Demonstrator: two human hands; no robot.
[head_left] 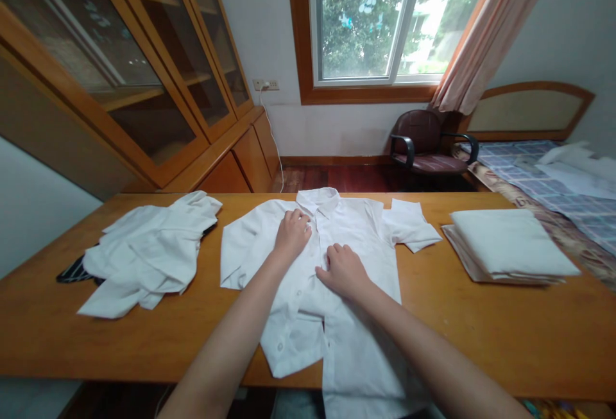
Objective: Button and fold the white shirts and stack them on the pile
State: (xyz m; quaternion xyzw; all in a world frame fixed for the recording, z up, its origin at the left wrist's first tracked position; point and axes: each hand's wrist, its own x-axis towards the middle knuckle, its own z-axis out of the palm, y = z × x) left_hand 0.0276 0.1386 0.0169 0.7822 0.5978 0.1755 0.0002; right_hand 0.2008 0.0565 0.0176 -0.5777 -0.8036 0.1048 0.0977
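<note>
A white collared shirt [366, 323] lies front up on the table, its collar at the far side and its near hem hanging over the front edge. The two front panels are uneven at the bottom, and buttons show along the left one. My left hand [292, 234] is on the left panel just below the collar, fingers curled at the front opening and gripping the cloth there. Lower and to the right, my right hand [345, 271] rests on the other panel beside the opening, thumb apart from its bent fingers.
A loose heap of white clothes [154, 246] with a dark striped piece under it lies on the left of the wooden table [457, 335]. At the right sits a folded white stack [510, 246]. Beyond are a cabinet [192, 149], an armchair [423, 140] and a bed [553, 169].
</note>
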